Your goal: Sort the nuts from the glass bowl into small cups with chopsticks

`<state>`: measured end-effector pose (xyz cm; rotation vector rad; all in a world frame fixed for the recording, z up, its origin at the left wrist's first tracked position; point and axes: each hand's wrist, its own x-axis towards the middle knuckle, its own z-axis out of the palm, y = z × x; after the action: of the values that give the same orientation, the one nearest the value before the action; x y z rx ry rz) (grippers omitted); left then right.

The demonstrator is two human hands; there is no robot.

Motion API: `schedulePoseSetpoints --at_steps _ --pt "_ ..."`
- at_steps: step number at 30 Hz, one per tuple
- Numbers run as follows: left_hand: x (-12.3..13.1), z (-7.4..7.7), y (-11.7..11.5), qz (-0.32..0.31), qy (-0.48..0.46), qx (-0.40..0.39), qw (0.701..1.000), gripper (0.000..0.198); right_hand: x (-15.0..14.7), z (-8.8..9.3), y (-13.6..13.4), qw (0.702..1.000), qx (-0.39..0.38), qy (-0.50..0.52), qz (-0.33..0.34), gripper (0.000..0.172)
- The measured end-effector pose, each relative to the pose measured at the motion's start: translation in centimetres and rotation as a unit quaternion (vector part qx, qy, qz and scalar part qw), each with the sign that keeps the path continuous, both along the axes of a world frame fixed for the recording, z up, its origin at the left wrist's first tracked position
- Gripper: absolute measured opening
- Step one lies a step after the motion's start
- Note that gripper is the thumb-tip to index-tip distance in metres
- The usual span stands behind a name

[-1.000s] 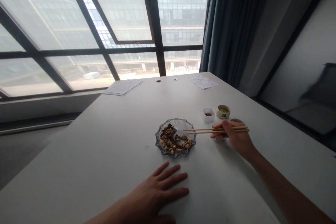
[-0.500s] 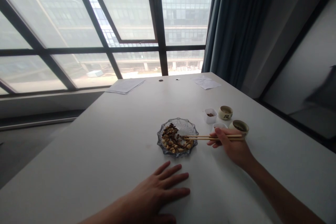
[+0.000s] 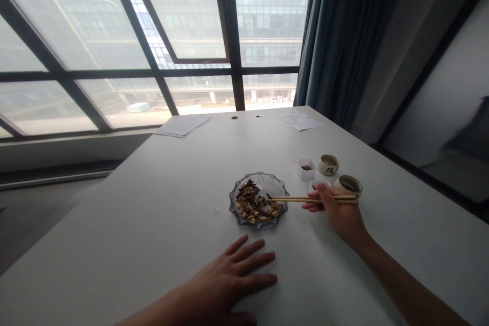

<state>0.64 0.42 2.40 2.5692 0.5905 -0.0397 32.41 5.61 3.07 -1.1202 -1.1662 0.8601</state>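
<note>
My right hand [image 3: 336, 213] is closed around a pair of wooden chopsticks [image 3: 296, 198], which point left over a scalloped glass plate [image 3: 280, 183]. A small dark piece [image 3: 269, 196] sits at the chopstick tips, seemingly pinched between them. Brown and tan dried pieces [image 3: 255, 208], perhaps seeds or shells, lie in the plate, mostly on its left and near sides. My left hand [image 3: 240, 272] rests on the table just in front of the plate, fingers spread, holding nothing. Partly behind my right hand is a small white cup [image 3: 319, 183], its contents mostly hidden.
Another white square cup [image 3: 306, 169] holds a few dark bits. Beside it stand two cream tea cups, one marked with a character [image 3: 328, 164], the other [image 3: 348, 185] just beyond my right hand. Papers [image 3: 183, 125] [image 3: 301, 121] lie along the far end of the white table [image 3: 171, 204].
The chopstick tips have risen slightly from the pile and drawn closer together, now with a dark piece at their ends. My left hand has stayed in place.
</note>
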Motion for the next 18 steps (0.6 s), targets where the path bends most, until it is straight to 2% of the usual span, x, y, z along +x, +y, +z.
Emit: schedulePoseSetpoints --at_steps 5,8,12,18 --pt "-0.1 -0.1 0.0 0.001 0.004 0.003 1.000 0.073 1.2 1.2 0.5 0.999 0.010 0.022 -0.047 0.054" --pt "-0.2 -0.2 0.0 0.001 0.005 0.002 1.000 0.074 2.8 1.5 1.2 0.992 0.034 0.050 -0.107 0.053" --pt "-0.2 -0.4 0.0 0.000 -0.002 0.005 1.000 0.074 5.6 1.1 2.6 0.975 0.068 0.094 -0.188 0.053" --pt "-0.2 -0.5 0.0 -0.001 -0.007 0.005 1.000 0.075 8.2 0.0 4.2 0.959 0.079 0.133 -0.239 0.050"
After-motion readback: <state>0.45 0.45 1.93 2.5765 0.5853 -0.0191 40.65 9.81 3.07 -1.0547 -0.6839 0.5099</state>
